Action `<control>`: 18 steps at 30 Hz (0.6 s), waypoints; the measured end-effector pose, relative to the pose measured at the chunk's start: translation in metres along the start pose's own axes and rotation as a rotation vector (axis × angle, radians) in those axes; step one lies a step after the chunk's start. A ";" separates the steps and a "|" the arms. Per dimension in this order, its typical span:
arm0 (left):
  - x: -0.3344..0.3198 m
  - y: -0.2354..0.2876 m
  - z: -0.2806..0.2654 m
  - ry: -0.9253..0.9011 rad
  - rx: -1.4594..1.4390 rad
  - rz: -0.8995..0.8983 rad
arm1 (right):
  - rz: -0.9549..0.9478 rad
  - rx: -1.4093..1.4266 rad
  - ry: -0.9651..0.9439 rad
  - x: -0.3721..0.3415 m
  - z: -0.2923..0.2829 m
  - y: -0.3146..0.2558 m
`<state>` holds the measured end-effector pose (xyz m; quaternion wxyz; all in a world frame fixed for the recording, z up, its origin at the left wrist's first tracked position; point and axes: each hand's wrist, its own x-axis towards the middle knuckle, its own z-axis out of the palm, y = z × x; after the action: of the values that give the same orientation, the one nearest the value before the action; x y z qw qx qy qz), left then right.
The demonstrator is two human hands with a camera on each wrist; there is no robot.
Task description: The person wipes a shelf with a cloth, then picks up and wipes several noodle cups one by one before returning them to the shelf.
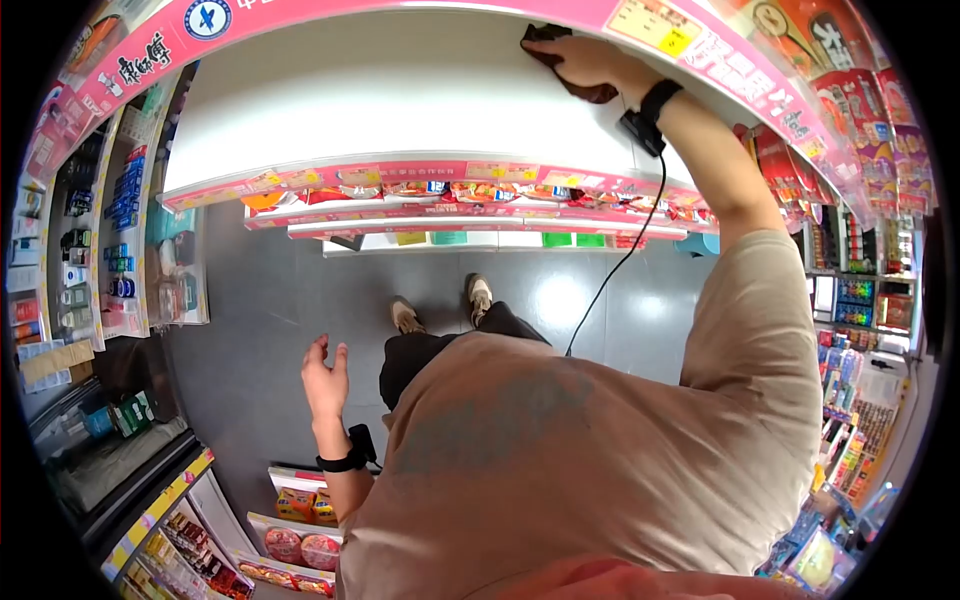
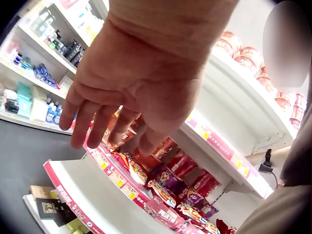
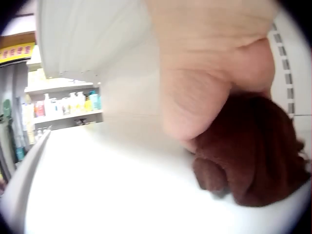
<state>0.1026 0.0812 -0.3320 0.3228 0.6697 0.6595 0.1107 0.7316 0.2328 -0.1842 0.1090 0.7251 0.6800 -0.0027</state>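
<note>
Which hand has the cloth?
The right hand, out over the white shelf: it holds the brown cloth. The left hand hangs away from the shelf, holding nothing.

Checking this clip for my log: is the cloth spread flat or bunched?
Bunched: the right wrist view shows the cloth in thick, rounded folds against the right hand.

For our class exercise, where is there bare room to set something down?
Free: the white shelf left of the brown cloth, behind its pink front strip; also grey floor left of the shoes. Crowded: beneath that strip, with bright packets.
</note>
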 end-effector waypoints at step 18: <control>-0.005 0.019 -0.009 0.006 0.058 -0.003 | -0.129 0.300 0.285 0.008 -0.019 -0.046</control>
<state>0.1128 0.0807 -0.3128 0.3014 0.6773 0.6646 0.0932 0.6838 0.2463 -0.1744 -0.0978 0.6811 0.7256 -0.0086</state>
